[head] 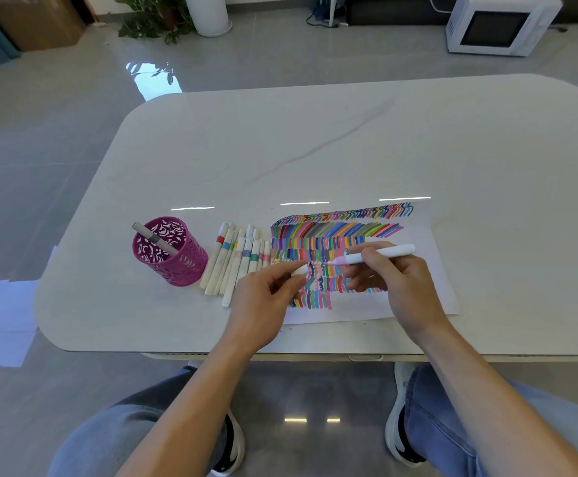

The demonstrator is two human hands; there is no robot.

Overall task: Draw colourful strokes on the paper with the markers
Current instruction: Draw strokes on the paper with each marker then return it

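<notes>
A white sheet of paper (428,270) lies on the table, covered with rows of short colourful strokes. My right hand (401,287) grips a white marker (383,253) with a lilac band, its uncapped pink tip pointing left just above the strokes. My left hand (263,301) pinches the marker's white cap (299,270) a short way left of the tip. Several white markers (236,261) with coloured bands lie side by side left of the paper.
A magenta perforated pen cup (174,259) stands at the left with one grey pen (153,237) in it. The white marble-look table (315,146) stretches back. My knees and shoes are below its front edge. A microwave (497,25) sits on the floor beyond.
</notes>
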